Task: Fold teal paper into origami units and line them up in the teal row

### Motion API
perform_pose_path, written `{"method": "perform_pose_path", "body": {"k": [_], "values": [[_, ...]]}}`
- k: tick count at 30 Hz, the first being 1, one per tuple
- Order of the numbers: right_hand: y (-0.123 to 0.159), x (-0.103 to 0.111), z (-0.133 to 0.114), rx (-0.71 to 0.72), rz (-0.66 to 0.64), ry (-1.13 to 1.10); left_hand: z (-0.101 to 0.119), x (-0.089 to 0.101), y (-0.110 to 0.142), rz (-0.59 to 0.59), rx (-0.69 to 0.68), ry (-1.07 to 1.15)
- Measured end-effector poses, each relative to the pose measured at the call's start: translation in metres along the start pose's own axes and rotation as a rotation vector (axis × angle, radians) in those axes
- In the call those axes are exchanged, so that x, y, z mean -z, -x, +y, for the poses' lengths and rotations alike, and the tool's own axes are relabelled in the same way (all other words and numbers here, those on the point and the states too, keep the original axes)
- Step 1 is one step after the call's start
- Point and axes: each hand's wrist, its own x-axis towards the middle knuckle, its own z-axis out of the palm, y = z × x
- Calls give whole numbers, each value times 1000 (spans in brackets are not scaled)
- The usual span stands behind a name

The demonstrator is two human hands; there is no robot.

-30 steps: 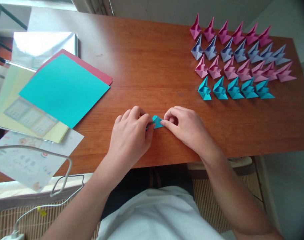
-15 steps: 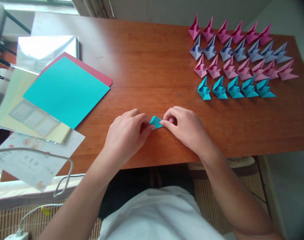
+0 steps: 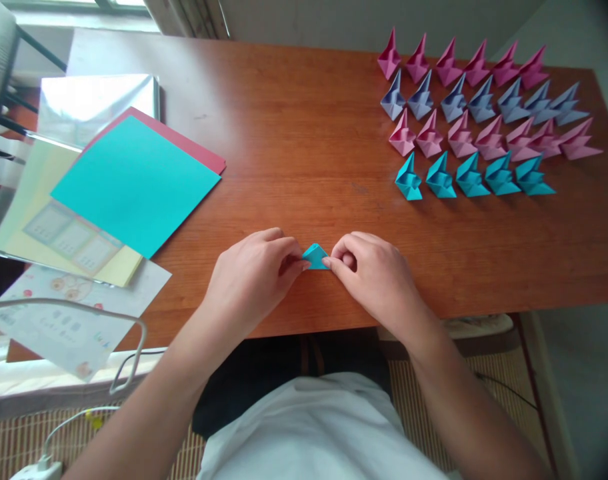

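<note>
A small folded teal paper piece (image 3: 315, 256) lies on the wooden table (image 3: 294, 140) near its front edge. My left hand (image 3: 251, 280) pinches its left end with curled fingers. My right hand (image 3: 371, 273) pinches its right end, thumb and forefinger pressed together. At the far right stand rows of finished folded paper pieces: a magenta row (image 3: 459, 63), a lavender row (image 3: 479, 101), a pink row (image 3: 489, 139) and a teal row (image 3: 471, 179).
A teal paper sheet (image 3: 134, 183) lies on a red sheet (image 3: 204, 155) at the left, over yellow printed sheets (image 3: 59, 233) and a shiny plastic sleeve (image 3: 91, 100). A white cable (image 3: 129, 333) loops past the table's left front corner.
Both hands with the teal piece have drifted slightly toward the front edge. The piece now shows as a flatter triangle between the fingertips.
</note>
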Motion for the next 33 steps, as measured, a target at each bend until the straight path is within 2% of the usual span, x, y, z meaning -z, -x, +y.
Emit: {"method": "perform_pose_path", "body": {"k": [5, 12, 16, 23, 29, 33], "values": [[6, -3, -1, -15, 9, 1, 4, 5, 2, -51, 111, -26], [3, -1, -1, -20, -17, 1, 2, 10, -8, -124, 80, 23], [4, -3, -1, -20, -8, 9, 3, 7, -7, -105, 72, -15], [4, -2, -1, -19, -3, 3, 8, 5, 1, -99, 110, -215], [4, -2, -2, -29, -10, -1, 5, 2, 3, -89, 119, -186], [4, -2, -2, -29, -9, 6, 4, -5, 8, -1, 35, -154]]}}
